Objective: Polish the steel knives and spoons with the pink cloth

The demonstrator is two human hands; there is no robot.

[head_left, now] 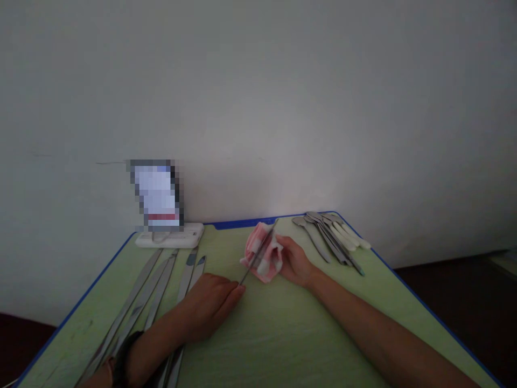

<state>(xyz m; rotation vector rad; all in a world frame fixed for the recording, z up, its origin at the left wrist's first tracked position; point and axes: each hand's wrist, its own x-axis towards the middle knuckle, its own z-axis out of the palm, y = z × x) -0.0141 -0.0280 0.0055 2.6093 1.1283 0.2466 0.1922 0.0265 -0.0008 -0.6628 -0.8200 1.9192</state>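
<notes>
Cloth [264,264] gripped in your right hand [297,261] could slip off the utensil [260,249] your left hand [212,302] clamps nearside of it, its folds being loose.

Place: likely home room | plain pale wall [258,108] | small blue-rimmed table [291,334] | spoons [333,238], propped screen [157,194]

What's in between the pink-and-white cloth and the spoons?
The right hand, as the head view shows. Its fingers grip the cloth, and past the hand a strip of green table shows before the spoons.
</notes>
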